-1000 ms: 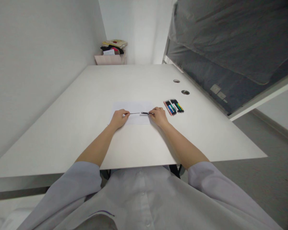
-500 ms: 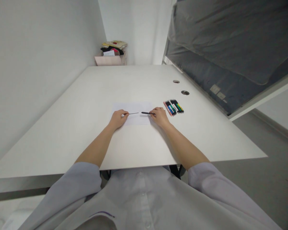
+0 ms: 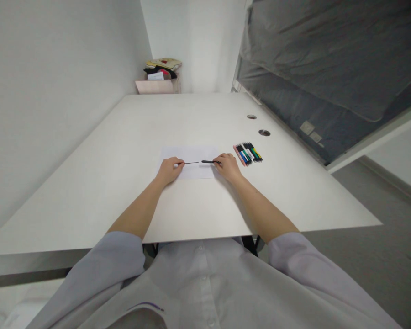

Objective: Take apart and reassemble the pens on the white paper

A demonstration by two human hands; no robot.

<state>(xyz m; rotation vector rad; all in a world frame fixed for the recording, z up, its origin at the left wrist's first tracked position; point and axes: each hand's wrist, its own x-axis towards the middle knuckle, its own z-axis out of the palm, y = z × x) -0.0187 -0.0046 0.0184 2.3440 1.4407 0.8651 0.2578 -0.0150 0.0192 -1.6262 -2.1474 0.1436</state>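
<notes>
My left hand (image 3: pixel 167 170) is closed in a pinch on a thin dark pen refill (image 3: pixel 192 162), which sticks out to the right. A black pen barrel (image 3: pixel 207 161) is held between the fingers of my right hand (image 3: pixel 228 166), its end pointing left. A small gap separates the refill's tip from the barrel's end. Both are above a white sheet of paper (image 3: pixel 195 172) on the table. The fingers hide the rest of each piece.
Just right of my right hand lie several pens and markers (image 3: pixel 248 154) in a row on the white table (image 3: pixel 178 119). Two round cable holes (image 3: pixel 264 133) are farther back. A pink box (image 3: pixel 154 87) of cloth things stands at the far end. A grey-covered panel (image 3: pixel 329 68) borders the right side.
The refill's tip has shifted very slightly to the right, towards the pen barrel. My right hand and the row of pens look unchanged.
</notes>
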